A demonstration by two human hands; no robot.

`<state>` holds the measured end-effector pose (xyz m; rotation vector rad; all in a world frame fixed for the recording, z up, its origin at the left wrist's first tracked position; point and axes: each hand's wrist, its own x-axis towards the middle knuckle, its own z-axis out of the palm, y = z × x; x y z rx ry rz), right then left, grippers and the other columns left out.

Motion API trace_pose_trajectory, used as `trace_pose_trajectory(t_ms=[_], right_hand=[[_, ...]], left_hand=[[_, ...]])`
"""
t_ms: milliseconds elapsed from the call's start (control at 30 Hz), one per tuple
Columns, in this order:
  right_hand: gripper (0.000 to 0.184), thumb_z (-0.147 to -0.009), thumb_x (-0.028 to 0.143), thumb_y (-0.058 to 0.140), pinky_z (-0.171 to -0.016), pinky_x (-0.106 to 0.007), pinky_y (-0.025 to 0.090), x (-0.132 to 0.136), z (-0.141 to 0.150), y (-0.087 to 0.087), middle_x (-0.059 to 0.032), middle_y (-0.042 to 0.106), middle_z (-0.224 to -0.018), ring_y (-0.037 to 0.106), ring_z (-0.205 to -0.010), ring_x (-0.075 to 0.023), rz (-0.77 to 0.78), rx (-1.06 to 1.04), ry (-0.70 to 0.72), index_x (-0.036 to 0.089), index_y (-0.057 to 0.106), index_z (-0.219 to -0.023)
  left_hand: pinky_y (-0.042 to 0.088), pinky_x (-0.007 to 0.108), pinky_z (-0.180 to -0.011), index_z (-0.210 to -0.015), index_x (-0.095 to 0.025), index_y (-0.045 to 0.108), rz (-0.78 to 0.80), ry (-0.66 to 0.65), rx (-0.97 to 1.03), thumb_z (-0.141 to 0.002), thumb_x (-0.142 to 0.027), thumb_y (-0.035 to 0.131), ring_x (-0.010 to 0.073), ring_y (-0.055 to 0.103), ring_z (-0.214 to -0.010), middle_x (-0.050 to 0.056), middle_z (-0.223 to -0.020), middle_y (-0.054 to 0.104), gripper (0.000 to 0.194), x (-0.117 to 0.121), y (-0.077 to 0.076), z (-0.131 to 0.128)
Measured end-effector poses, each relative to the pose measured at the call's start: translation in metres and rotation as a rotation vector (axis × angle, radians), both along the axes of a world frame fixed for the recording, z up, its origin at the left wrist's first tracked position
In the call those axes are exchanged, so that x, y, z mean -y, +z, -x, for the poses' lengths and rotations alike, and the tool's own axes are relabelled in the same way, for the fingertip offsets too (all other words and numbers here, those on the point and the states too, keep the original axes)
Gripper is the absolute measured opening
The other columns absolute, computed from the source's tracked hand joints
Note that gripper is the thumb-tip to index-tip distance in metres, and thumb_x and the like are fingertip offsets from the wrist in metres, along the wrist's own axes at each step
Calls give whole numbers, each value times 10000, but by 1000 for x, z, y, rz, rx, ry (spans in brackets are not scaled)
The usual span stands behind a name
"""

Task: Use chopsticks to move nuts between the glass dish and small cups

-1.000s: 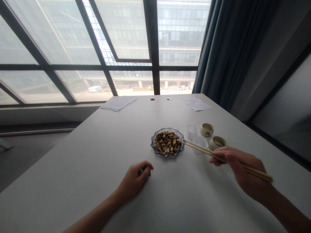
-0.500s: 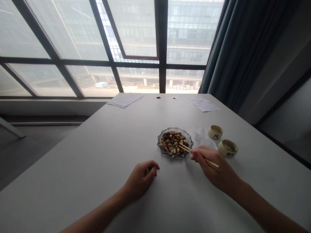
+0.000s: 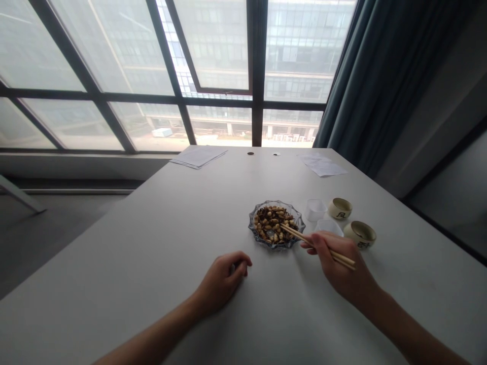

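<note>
My right hand point(image 3: 340, 266) is shut on a pair of wooden chopsticks point(image 3: 315, 241), and their tips reach over the right side of a faceted glass dish point(image 3: 292, 215). The dish is heaped with brown roasted nuts or seeds point(image 3: 272, 223). Whether the tips touch any of them is hard to tell. My left hand point(image 3: 222, 280) rests curled on the table in front of the dish, apart from it, with nothing visible in its fingers.
Right of the dish stand two clear plastic cups point(image 3: 315, 209) point(image 3: 329, 227) and two small lettered ceramic bowls point(image 3: 340, 208) point(image 3: 359, 234) on the white table point(image 3: 125, 243). Papers point(image 3: 198, 156) point(image 3: 322, 165) lie at its far edge, before a large window point(image 3: 216, 50).
My right hand has moved left towards the dish, bringing the chopstick tips over it. The view has tilted and shifted slightly. My left hand stays in place on the table.
</note>
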<state>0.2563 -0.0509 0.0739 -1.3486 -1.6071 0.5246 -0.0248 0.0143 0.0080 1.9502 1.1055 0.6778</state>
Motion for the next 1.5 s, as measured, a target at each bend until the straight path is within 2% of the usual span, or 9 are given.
trace_pose_trajectory(t_ms=[133,333,533,633,733,933,1033,1300,1500], right_hand=[[358,-983,455,583,-734,-348,648,5,-12,5,-111,788,-896,770,-772,-228,16,-194,-113,154,776,-993],[395,-897,527,683,-742,-364,679,25,-43,23,-115,800,-871,789,-765,-265,0,-423,-373,148,787,-934],[345,-876,490,716,-766,-280,670,63,-90,36,-103,798,-858,788,-736,-252,-135,-412,-641,154,794,-881],[324,-929,492,635,-790,-264,659,81,-114,31,-63,796,-818,787,-721,-243,-114,-353,-756,212,788,-877],[350,-932,511,613,-792,-324,667,92,-129,22,-68,788,-777,783,-692,-269,-61,-326,-822,211,777,-856],[226,-939,441,640,-769,-283,660,99,-146,10,-79,792,-830,787,-757,-272,-96,-361,-722,289,786,-856],[241,-949,455,621,-773,-333,667,98,-148,8,-95,794,-862,784,-789,-302,-96,-375,-685,300,793,-882],[211,-905,447,693,-803,-365,661,83,-112,20,-90,791,-865,784,-776,-288,-121,-387,-625,269,805,-893],[402,-903,542,665,-714,-425,675,46,-77,39,-121,797,-848,784,-754,-295,-50,-352,-369,162,795,-922]], left_hand=[[424,251,-653,-880,-171,706,-1,1,-1,-909,-272,484,172,587,-667,11,-709,682,245,-1,0,0],[417,249,-635,-881,-173,705,-2,-2,-9,-911,-294,480,173,576,-656,10,-708,677,257,0,0,0],[422,250,-636,-886,-179,701,-3,-4,-8,-919,-324,480,178,576,-654,13,-708,677,267,-2,-1,1],[421,251,-635,-891,-180,695,-2,-5,-18,-927,-344,474,177,573,-649,14,-711,676,278,-3,-1,1],[424,253,-638,-895,-179,693,1,-9,-30,-933,-368,469,180,576,-652,14,-711,673,295,-3,-1,1],[428,253,-639,-895,-181,694,-13,0,-43,-939,-394,472,185,581,-656,14,-709,672,311,-3,0,2],[433,252,-639,-886,-182,693,-18,4,-39,-934,-397,481,188,588,-657,14,-703,674,305,-3,0,2],[425,248,-629,-889,-178,695,-18,4,-38,-936,-372,479,181,573,-646,14,-708,673,294,-2,1,1],[428,251,-637,-890,-175,694,-16,2,-39,-939,-361,473,183,583,-655,18,-708,677,294,-3,0,1]])
